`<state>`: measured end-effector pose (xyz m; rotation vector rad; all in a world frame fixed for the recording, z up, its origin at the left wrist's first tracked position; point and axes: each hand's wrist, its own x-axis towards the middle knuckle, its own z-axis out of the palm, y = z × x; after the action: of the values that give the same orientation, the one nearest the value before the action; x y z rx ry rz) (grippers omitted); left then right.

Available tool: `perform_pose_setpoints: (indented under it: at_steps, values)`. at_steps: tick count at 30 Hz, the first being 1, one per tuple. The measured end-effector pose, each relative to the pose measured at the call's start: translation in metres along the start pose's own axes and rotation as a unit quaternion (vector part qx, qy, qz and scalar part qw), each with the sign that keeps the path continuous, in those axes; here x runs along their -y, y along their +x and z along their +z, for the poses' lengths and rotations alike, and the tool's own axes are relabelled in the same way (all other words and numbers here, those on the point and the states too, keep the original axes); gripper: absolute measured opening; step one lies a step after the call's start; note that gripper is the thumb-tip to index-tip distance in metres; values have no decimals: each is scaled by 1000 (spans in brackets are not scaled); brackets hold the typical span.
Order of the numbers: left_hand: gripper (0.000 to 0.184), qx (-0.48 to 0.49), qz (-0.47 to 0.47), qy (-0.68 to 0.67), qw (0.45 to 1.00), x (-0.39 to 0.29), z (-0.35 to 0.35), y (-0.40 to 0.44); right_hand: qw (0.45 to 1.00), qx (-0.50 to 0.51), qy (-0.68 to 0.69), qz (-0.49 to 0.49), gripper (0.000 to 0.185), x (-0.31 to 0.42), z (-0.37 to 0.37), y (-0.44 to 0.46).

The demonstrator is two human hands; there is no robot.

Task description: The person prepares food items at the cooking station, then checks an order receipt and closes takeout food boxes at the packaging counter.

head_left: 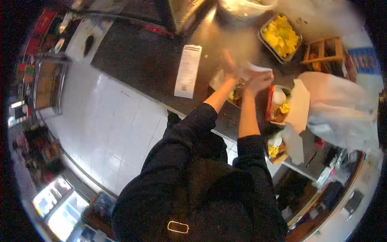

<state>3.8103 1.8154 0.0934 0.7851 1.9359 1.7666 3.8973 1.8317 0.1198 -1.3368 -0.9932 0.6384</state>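
Note:
In the head view both my hands are over the dark counter, above an open takeaway container (pixel 217 80) with food in it, partly hidden by my arms. My right hand (pixel 258 82) is closed on a white, flat-looking piece (pixel 258 69); its exact kind is blurred. Close beside it, my left hand (pixel 231 69) reaches toward the same white piece, its fingers smeared by motion. Right of my right hand stands an open box (pixel 300 105) with a white portion and yellow food inside. Nearer to me is a second open box (pixel 296 143) with similar food.
A long printed receipt (pixel 188 71) lies on the counter (pixel 133 54) to the left. Toward the back are a black tray of yellow food (pixel 281 37), a large white bowl (pixel 246 9) and a wooden rack (pixel 323 51). Translucent plastic bags (pixel 336 107) lie at right.

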Motion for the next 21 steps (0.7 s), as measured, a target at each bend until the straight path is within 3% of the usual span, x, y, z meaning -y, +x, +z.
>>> perform_pose_setpoints:
  at_steps: [1,2,4,6,7,8,9,10,11,13,14,15,16,17,20,21]
  values:
    - [54,60,-48,31,997,43,8,5,995,3,-51,-86,22,-11,4,1]
    - [51,78,-53,-18,995,13,0,1,979,-7,-112,-172,23,-23,1,7]
    - [49,112,-71,-113,985,-58,-17,-6,959,39,-145,-241,32,-20,-16,19]
    - [27,92,-15,-86,992,-20,-4,18,936,91,-163,-298,32,-1,-31,29]
    - [21,117,23,-105,987,-1,0,32,949,71,-92,-292,26,8,-34,32]
    - [26,140,41,-122,982,-2,-3,34,936,48,-79,-339,23,4,-35,37]
    - [22,152,36,-117,981,-16,-4,28,960,72,-30,-270,22,4,-40,36]
    - [19,159,33,-109,981,-29,-7,24,963,92,-66,-245,21,7,-48,35]
    - [18,180,45,-130,974,-33,-13,23,962,72,-19,-262,16,-2,-44,36]
    - [15,234,68,-155,957,-6,-22,37,953,65,-58,-291,7,23,-59,28]
    - [13,266,79,-158,948,6,-23,46,978,122,-44,-163,10,26,-62,26]
    - [15,314,14,-174,933,-17,-29,36,983,178,-20,-31,15,27,-61,28]
    - [16,353,-54,-184,916,-39,-35,27,970,240,-38,-32,17,15,-53,38]
    - [18,386,-48,-157,908,-40,-35,28,950,307,-54,-32,19,1,-49,43]
    - [23,429,14,-55,902,-36,-34,52,910,354,-112,-184,19,19,-67,44]
    - [24,422,56,-6,905,-36,-33,52,900,340,-214,-169,20,28,-72,38]
